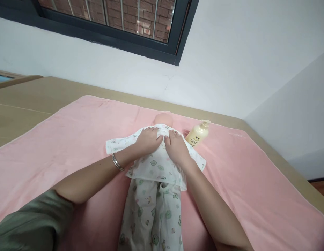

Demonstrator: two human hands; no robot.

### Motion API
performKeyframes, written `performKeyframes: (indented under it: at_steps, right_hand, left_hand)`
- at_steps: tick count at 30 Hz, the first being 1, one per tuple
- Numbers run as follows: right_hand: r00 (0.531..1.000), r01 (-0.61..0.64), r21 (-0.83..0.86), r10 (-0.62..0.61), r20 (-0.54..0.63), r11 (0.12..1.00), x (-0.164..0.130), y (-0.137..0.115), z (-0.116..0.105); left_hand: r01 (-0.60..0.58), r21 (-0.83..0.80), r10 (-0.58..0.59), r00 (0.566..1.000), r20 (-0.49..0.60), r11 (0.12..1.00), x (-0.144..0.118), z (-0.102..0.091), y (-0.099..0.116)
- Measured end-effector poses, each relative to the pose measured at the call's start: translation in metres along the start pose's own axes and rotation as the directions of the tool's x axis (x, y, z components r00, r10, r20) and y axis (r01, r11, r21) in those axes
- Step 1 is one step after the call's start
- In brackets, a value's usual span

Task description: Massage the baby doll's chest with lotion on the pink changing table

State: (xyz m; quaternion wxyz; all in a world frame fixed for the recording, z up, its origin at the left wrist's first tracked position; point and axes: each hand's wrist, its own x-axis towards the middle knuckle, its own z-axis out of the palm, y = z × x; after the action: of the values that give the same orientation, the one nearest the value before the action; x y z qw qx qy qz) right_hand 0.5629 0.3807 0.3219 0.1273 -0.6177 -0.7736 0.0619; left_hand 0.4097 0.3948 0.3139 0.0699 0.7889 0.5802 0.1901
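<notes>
Both palms flat, fingers spread, no grip closed: left hand [148, 141] & right hand [177, 147] pressing printed shirt [154, 164] on baby doll [164, 120], mid pink towel [73, 136]. Fabric prob. soft, light, slippery; best pinched at hem. Lotion bottle [198, 134] beside.
</notes>
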Motion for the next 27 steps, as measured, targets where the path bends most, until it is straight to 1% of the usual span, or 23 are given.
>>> performKeyframes:
  at_steps: [3, 5, 12, 18, 23, 27]
  right_hand:
    - [1.000, -0.002, -0.043, 0.002, -0.001, 0.999, -0.007, -0.012, -0.002]
    - [1.000, 0.011, -0.042, -0.011, -0.012, 0.999, -0.010, -0.014, -0.001]
    - [0.996, 0.053, 0.041, -0.050, -0.069, 0.998, -0.002, -0.002, 0.006]
    - [0.994, 0.060, 0.045, -0.056, -0.090, 0.997, -0.002, -0.002, 0.008]
    - [0.995, 0.057, 0.058, -0.052, -0.083, 0.997, -0.001, -0.001, 0.008]
    - [0.998, 0.063, 0.115, -0.060, -0.027, 0.991, 0.006, 0.010, 0.007]
  left_hand:
    - [-0.004, 0.015, 0.005, 0.999, -0.041, 1.000, 0.001, 0.004, -0.002]
    - [-0.012, 0.029, 0.014, 0.999, -0.050, 1.000, 0.000, 0.007, -0.003]
    - [-0.022, 0.027, 0.024, 0.997, -0.075, 0.999, -0.001, 0.009, -0.003]
    - [-0.002, 0.011, 0.003, 0.997, -0.079, 1.000, -0.001, 0.010, -0.001]
    - [0.002, 0.018, -0.001, 0.998, -0.068, 1.000, -0.002, 0.009, -0.001]
    - [0.015, 0.075, -0.010, 0.997, -0.071, 0.997, -0.007, 0.011, 0.003]
